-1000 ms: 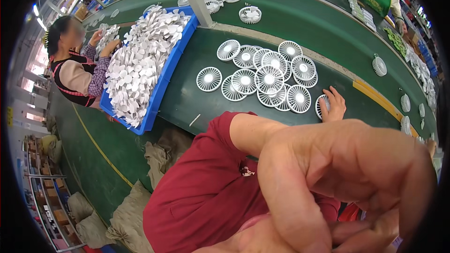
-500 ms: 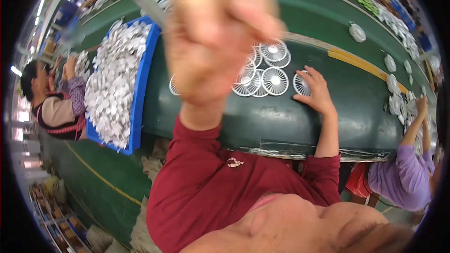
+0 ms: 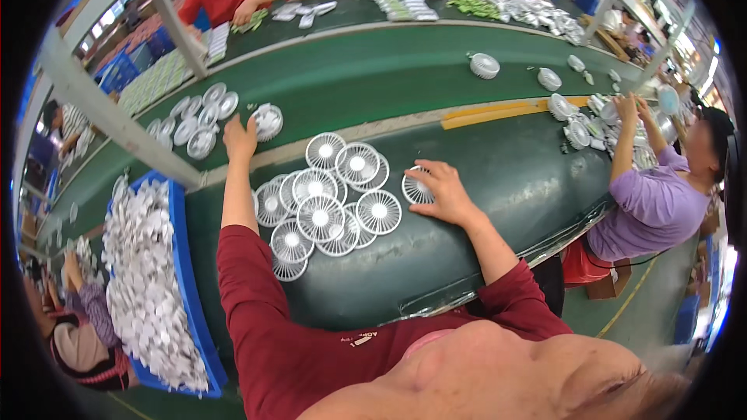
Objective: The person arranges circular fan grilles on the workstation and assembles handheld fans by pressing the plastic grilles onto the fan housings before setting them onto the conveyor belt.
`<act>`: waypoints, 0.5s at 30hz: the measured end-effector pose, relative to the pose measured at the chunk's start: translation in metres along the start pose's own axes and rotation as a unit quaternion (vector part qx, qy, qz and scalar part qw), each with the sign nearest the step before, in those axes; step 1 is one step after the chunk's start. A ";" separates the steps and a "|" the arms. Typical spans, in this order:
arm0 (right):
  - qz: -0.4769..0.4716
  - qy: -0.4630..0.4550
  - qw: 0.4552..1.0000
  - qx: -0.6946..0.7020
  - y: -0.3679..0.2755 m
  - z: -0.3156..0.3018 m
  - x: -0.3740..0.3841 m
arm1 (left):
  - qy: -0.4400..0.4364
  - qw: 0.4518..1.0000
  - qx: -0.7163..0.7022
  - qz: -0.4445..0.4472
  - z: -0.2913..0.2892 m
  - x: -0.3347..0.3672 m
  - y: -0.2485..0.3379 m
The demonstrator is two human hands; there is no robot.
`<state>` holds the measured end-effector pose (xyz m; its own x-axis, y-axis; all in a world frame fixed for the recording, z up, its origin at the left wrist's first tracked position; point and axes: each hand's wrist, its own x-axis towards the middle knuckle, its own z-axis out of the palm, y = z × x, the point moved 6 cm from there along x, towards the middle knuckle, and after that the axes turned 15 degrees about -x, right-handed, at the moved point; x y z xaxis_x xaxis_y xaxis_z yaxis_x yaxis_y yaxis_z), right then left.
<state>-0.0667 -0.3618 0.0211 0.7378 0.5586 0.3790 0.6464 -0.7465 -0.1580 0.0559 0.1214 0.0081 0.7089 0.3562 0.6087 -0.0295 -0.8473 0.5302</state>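
Note:
Across the conveyor reaches my left hand [image 3: 240,140], its fingers apart. It is beside a round white fan part [image 3: 268,123], its thumb side at the part's left edge; whether they touch is unclear. My right hand [image 3: 442,193] spans a white fan grille [image 3: 414,187] on the dark green work surface [image 3: 498,179], thumb and fingers at opposite sides of its rim. Between my arms lies an overlapping heap of white round fan grilles [image 3: 320,218]. Several more white fan parts [image 3: 204,120] sit on the conveyor left of my left hand.
A blue bin [image 3: 180,264] full of small white pieces stands at my left. A grey metal post [image 3: 117,105] rises near my left arm. Co-workers sit across the green conveyor [image 3: 366,70] and at both sides. White fan parts [image 3: 484,66] lie on the belt to the right.
My left hand, blurred and raised close to the camera before, is now down at the conveyor on the far left. The view has shifted; my right hand stays at the same grille.

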 end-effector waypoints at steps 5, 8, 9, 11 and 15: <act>0.047 0.005 0.998 0.036 0.019 0.002 -0.005 | -0.188 0.979 0.033 -0.078 0.055 0.002 0.014; 0.075 -0.001 0.992 0.103 0.019 -0.003 0.009 | -0.148 0.986 -0.039 -0.069 0.051 -0.001 0.025; 0.079 0.010 0.987 0.140 0.017 -0.004 0.017 | -0.121 0.987 -0.080 -0.064 0.046 -0.004 0.031; 0.044 0.034 0.988 0.144 0.002 -0.011 0.043 | -0.088 0.979 -0.178 -0.054 0.037 -0.011 0.042; -0.036 0.117 0.981 0.152 -0.056 -0.041 0.102 | -0.017 0.892 -0.437 -0.112 0.013 -0.050 0.103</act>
<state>-0.0357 -0.2783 0.1059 0.6472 0.4809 0.5915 0.7489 -0.5462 -0.3752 0.0259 0.0116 0.0244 0.7864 0.4538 0.4190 -0.4124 -0.1193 0.9032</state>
